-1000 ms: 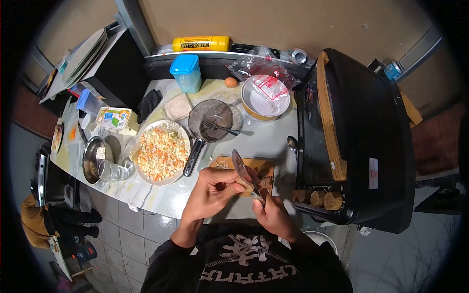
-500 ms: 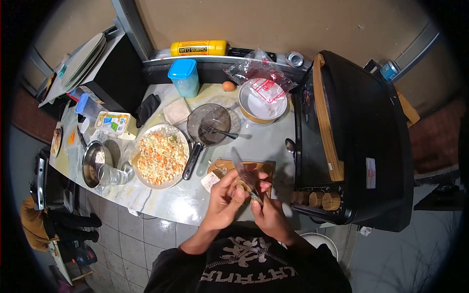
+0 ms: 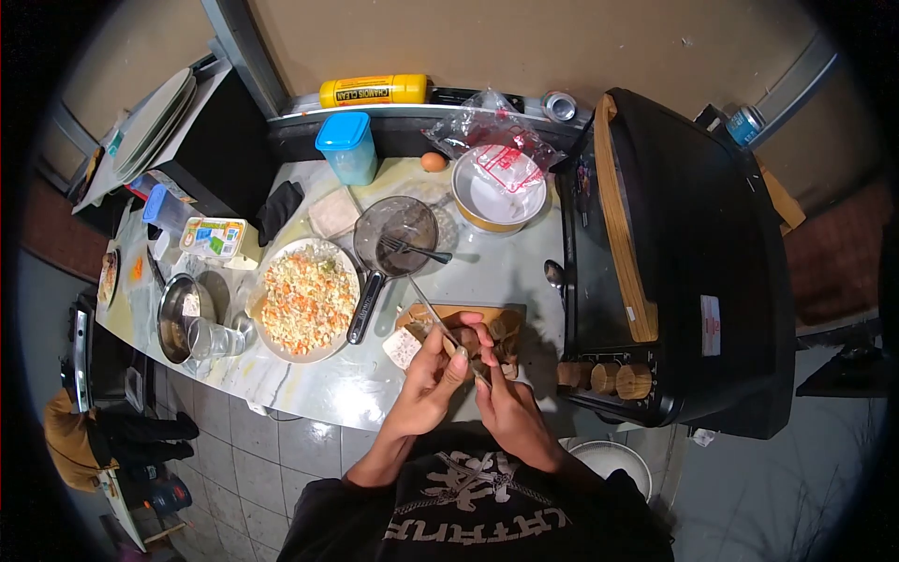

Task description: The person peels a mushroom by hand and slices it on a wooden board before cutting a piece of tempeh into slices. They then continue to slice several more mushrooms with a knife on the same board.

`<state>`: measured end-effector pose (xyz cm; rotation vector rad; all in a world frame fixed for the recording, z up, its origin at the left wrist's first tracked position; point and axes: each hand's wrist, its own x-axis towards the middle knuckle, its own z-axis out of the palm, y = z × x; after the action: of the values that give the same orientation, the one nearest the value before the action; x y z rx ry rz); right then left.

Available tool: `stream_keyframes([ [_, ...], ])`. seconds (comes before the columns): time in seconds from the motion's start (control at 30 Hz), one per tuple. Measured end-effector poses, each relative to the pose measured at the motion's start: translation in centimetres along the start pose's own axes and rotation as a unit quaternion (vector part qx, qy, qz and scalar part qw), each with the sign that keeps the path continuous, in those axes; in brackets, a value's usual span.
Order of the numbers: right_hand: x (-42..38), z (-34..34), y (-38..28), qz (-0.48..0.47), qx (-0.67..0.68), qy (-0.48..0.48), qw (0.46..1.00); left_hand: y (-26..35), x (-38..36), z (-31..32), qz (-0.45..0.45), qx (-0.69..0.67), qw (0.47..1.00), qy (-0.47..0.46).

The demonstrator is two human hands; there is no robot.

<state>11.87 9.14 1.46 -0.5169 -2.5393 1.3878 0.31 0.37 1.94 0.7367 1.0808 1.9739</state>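
Observation:
My left hand (image 3: 426, 389) pinches a small brownish piece, partly hidden by the fingers. My right hand (image 3: 515, 417) is closed on a knife, its handle mostly covered, close beside my left fingers. The knife blade (image 3: 427, 304) points up and left, edge-on to the view. Beneath both hands lies a wooden board (image 3: 459, 312) with brown scraps (image 3: 507, 324) on it. A pale speckled block (image 3: 402, 347) sits at the board's left edge.
Left of the board are a plate of chopped food (image 3: 307, 300), a dark pan (image 3: 396, 234) with a fork, and a metal bowl (image 3: 174, 328). A white-lined pot (image 3: 487, 206) and egg (image 3: 433, 162) stand behind. A black oven (image 3: 712, 262) is right; a person (image 3: 75, 436) is far left.
The knife blade has tilted further left, and its tip is now near the pan. My hands have shifted slightly, and more of the scraps on the board shows.

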Motion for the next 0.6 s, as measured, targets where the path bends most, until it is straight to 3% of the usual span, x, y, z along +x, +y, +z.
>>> stream_keyframes([
  [0.07,0.0,0.2,0.4,-0.055,-0.005,0.029,0.998,-0.6,-0.1,-0.4,0.022,-0.023,0.999,-0.022],
  [0.2,-0.1,0.0,0.2,-0.014,-0.004,0.003,1.0,-1.6,-0.5,-0.8,0.006,-0.079,0.997,-0.006],
  [0.3,-0.2,0.0,0.0,0.019,0.008,-0.012,1.0,-1.9,-0.6,-1.1,-0.03,-0.162,0.986,0.039],
  [0.47,-0.3,-0.2,1.1,0.03,0.097,-0.019,0.995,-3.5,-1.3,-3.7,-0.082,-0.153,0.974,0.147],
  [0.53,-0.3,-0.3,2.3,0.035,0.123,0.01,0.992,-4.6,-1.0,-5.8,-0.1,0.103,0.983,0.113],
  [0.6,-0.1,-0.7,3.0,0.057,0.164,0.031,0.984,-5.0,-0.2,-6.9,-0.083,0.131,0.98,0.127],
])
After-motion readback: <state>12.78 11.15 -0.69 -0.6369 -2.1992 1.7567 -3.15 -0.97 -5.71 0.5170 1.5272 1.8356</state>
